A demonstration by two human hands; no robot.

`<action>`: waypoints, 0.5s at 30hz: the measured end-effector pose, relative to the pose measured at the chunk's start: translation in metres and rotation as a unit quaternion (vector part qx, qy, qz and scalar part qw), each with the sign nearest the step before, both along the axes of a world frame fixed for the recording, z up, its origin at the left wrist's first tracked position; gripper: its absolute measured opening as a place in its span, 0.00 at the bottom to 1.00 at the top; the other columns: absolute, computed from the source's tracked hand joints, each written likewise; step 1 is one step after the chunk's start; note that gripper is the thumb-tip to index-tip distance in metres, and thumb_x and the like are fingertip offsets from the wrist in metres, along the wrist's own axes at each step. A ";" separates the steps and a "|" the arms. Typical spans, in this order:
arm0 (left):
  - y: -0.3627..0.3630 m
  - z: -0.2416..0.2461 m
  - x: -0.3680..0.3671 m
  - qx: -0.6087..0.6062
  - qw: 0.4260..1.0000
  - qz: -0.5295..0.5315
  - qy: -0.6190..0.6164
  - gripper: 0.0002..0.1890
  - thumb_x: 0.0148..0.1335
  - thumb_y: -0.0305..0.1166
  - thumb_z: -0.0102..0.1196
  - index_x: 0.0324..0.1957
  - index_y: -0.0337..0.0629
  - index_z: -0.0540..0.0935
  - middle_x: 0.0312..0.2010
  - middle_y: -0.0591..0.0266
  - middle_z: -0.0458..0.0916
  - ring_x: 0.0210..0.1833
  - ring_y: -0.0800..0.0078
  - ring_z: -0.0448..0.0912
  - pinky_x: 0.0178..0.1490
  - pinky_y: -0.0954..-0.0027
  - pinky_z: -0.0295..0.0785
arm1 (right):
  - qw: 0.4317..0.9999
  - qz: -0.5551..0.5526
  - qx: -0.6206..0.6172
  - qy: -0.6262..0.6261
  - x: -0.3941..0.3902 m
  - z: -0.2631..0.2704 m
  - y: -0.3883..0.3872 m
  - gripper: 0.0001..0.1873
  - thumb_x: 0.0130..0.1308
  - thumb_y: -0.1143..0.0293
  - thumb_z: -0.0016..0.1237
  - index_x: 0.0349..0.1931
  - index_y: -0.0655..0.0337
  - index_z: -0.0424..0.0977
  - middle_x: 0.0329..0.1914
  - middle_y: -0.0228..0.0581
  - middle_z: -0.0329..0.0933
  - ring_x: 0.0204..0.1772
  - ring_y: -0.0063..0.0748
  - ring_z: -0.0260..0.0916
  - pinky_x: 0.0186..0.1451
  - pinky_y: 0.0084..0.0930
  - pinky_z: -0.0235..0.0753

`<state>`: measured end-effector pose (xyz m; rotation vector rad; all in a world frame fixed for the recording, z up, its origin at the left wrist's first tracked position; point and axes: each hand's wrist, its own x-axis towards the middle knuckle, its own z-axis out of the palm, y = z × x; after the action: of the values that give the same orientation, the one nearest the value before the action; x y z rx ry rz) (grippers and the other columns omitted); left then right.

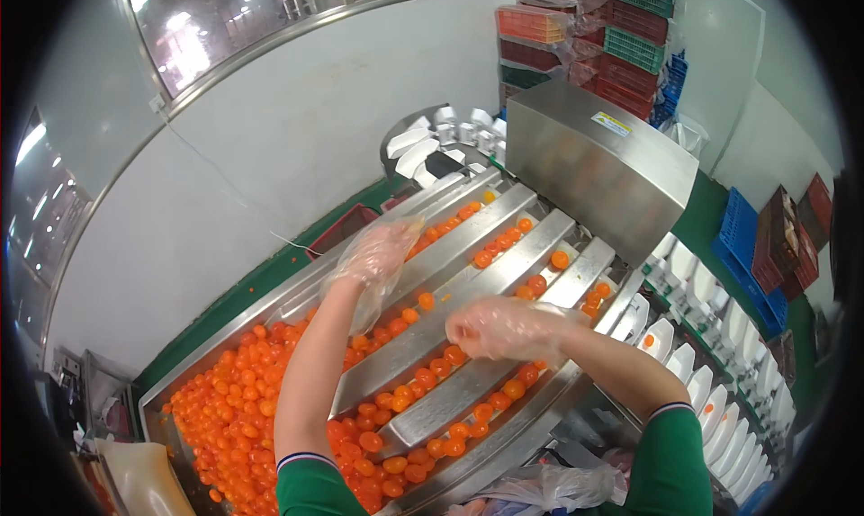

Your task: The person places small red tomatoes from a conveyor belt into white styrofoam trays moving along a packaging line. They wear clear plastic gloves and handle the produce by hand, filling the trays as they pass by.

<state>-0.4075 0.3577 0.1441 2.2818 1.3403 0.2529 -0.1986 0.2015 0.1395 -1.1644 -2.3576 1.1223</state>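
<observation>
Both my hands wear clear plastic gloves above a stainless steel sorting table (pixel 432 327) with sloping channels. My left hand (pixel 379 254) hovers beside the upper left channel, its fingers near a row of round orange egg yolks (pixel 442 228). My right hand (pixel 503 327) is over a middle divider with its fingers curled; whether something is inside them is hidden. Below it, more yolks (pixel 425 379) stand in lines between the metal dividers. A large heap of orange yolks (pixel 250 394) fills the lower left of the table, partly behind my left forearm.
A steel machine housing (pixel 594 165) stands at the channels' upper end. White trays (pixel 682 362) line a conveyor on the right, a few with orange pieces. More white holders (pixel 415 153) sit on the curved conveyor at the back. Stacked plastic crates (pixel 631 50) rise behind; a clear plastic bag (pixel 553 485) lies near me.
</observation>
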 end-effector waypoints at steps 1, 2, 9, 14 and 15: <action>0.005 -0.006 0.018 0.000 1.000 -0.010 -0.017 0.24 0.71 0.46 0.43 0.63 0.48 0.75 0.57 0.46 0.79 0.60 0.49 0.75 0.64 0.54 0.68 | 1.000 0.007 0.008 0.015 0.009 0.006 -0.017 0.07 0.62 0.69 0.47 0.36 0.60 0.75 0.31 0.47 0.76 0.37 0.51 0.75 0.42 0.40 0.75; 0.009 -0.012 0.039 0.001 0.999 -0.021 -0.034 0.24 0.71 0.46 0.43 0.62 0.46 0.76 0.57 0.46 0.79 0.60 0.48 0.75 0.64 0.53 0.68 | 0.999 0.014 0.018 0.029 0.017 0.011 -0.034 0.07 0.63 0.69 0.47 0.37 0.60 0.75 0.31 0.45 0.76 0.37 0.50 0.75 0.43 0.40 0.76; 0.022 -0.034 0.115 -0.007 0.997 0.015 0.077 0.25 0.71 0.48 0.41 0.61 0.46 0.77 0.62 0.45 0.75 0.64 0.47 0.72 0.67 0.51 0.65 | 0.979 -0.034 0.119 -0.163 0.009 0.014 -0.117 0.08 0.66 0.67 0.47 0.39 0.63 0.72 0.34 0.45 0.75 0.44 0.46 0.78 0.45 0.39 0.78; 0.025 -0.032 0.125 0.006 0.987 0.001 0.162 0.26 0.71 0.47 0.35 0.57 0.46 0.80 0.62 0.50 0.75 0.63 0.49 0.74 0.66 0.52 0.67 | 0.984 -0.034 0.162 0.067 -0.045 -0.027 -0.141 0.08 0.55 0.70 0.49 0.34 0.63 0.72 0.34 0.44 0.75 0.42 0.47 0.79 0.43 0.42 0.79; 0.024 -0.029 0.123 0.007 0.984 -0.004 0.179 0.26 0.71 0.48 0.35 0.58 0.47 0.79 0.63 0.51 0.75 0.64 0.49 0.74 0.67 0.52 0.67 | 0.985 -0.021 0.153 0.076 -0.054 -0.026 -0.142 0.08 0.54 0.70 0.49 0.34 0.63 0.72 0.34 0.43 0.76 0.42 0.46 0.79 0.42 0.42 0.79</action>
<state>-0.2842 0.3813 0.1153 2.4235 1.5015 -0.1620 -0.2529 0.0591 0.1139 -0.9782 -2.2759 0.7684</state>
